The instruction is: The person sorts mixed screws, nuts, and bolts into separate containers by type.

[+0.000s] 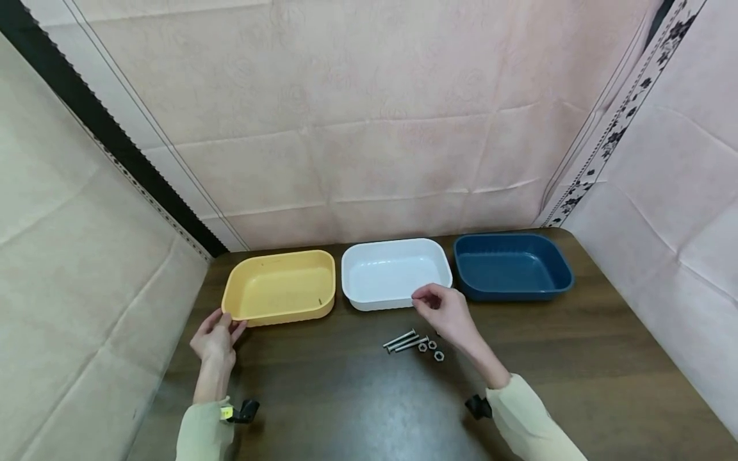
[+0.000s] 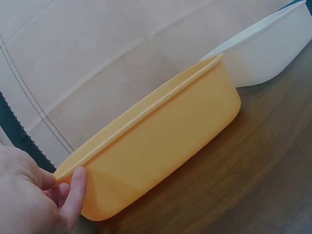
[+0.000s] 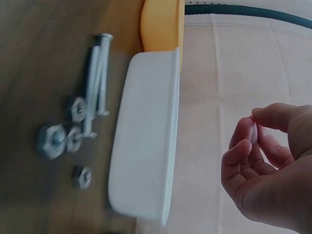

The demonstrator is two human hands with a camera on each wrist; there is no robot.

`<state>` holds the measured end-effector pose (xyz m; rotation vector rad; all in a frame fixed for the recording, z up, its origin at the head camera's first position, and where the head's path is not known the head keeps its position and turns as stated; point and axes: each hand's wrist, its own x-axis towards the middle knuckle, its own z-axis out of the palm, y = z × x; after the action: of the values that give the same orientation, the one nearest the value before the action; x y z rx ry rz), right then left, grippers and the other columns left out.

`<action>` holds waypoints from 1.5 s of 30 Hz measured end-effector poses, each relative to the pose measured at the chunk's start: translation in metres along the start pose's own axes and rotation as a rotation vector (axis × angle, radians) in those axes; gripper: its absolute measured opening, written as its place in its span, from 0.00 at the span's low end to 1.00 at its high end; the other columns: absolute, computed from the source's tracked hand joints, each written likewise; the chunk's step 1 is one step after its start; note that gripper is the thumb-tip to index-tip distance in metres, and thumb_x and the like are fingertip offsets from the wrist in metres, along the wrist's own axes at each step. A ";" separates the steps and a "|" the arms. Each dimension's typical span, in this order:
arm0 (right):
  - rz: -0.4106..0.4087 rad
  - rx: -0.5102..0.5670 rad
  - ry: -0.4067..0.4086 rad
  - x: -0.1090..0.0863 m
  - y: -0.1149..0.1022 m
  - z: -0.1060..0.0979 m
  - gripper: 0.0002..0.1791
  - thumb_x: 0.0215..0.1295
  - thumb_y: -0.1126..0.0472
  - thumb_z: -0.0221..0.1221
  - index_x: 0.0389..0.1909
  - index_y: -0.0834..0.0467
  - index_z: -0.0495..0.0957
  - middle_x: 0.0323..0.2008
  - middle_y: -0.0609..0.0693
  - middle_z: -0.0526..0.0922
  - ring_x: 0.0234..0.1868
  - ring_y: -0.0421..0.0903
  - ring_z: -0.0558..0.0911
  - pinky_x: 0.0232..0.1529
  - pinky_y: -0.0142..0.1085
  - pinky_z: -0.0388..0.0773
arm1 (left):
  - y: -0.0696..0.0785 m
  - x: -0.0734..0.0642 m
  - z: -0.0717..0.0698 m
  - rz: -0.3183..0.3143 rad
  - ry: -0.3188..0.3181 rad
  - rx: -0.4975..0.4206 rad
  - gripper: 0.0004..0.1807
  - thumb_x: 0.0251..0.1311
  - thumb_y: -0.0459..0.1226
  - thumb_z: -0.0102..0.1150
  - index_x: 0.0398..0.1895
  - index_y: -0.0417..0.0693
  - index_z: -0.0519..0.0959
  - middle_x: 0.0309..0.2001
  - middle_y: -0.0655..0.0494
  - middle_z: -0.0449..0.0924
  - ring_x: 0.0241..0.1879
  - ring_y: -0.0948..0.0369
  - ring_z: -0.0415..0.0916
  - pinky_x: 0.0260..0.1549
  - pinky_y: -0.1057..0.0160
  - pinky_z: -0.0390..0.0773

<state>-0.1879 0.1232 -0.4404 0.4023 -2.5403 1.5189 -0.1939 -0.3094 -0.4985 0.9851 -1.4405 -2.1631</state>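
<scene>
At the near left corner of the yellow tray (image 1: 254, 318), my left hand (image 1: 215, 342) grips the rim between thumb and fingers. The left wrist view shows the fingers (image 2: 77, 192) against that tray's outer wall. My right hand (image 1: 446, 314) is raised by the near right corner of the white tray (image 1: 377, 303). Its thumb and index fingertips meet in a pinch; anything between them is too small to make out. Below that hand lie several bolts (image 1: 403, 341) and several hex nuts (image 1: 439, 356) on the table. They also show in the right wrist view.
A dark blue tray (image 1: 516, 296) stands right of the white one. A small dark sliver (image 1: 320, 301) lies in the yellow tray. The brown wooden table (image 1: 323, 397) ends at a cloth backdrop (image 1: 369, 153), with cloth walls on both sides.
</scene>
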 end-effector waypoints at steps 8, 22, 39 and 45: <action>0.066 -0.014 0.034 -0.031 0.021 -0.014 0.05 0.61 0.73 0.65 0.36 0.62 0.84 0.28 0.47 0.82 0.28 0.44 0.78 0.27 0.31 0.77 | -0.001 -0.029 -0.002 0.217 0.178 0.061 0.09 0.69 0.39 0.59 0.47 0.46 0.76 0.39 0.54 0.72 0.31 0.63 0.75 0.26 0.70 0.83; 0.180 -0.077 0.178 -0.078 0.046 -0.007 0.08 0.56 0.74 0.68 0.37 0.63 0.83 0.28 0.48 0.82 0.31 0.44 0.79 0.33 0.31 0.79 | -0.084 -0.138 0.112 0.147 -0.378 0.175 0.14 0.67 0.31 0.60 0.50 0.27 0.75 0.36 0.37 0.81 0.30 0.53 0.83 0.26 0.56 0.86; 0.201 -0.126 0.203 -0.100 0.067 0.023 0.13 0.50 0.73 0.70 0.37 0.65 0.80 0.31 0.51 0.81 0.32 0.47 0.80 0.35 0.35 0.79 | -0.106 -0.134 0.148 0.176 -0.225 0.243 0.15 0.67 0.35 0.61 0.53 0.37 0.76 0.34 0.45 0.77 0.23 0.50 0.82 0.27 0.56 0.86; 0.202 -0.138 0.193 -0.099 0.069 0.025 0.13 0.49 0.72 0.71 0.37 0.65 0.80 0.32 0.52 0.80 0.33 0.47 0.80 0.36 0.35 0.79 | -0.109 -0.132 0.155 0.127 -0.225 0.154 0.13 0.66 0.32 0.60 0.52 0.36 0.76 0.35 0.38 0.77 0.23 0.54 0.81 0.26 0.57 0.86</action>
<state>-0.1145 0.1471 -0.5361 -0.0192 -2.5736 1.3565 -0.2056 -0.0793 -0.5140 0.6946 -1.7457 -2.1503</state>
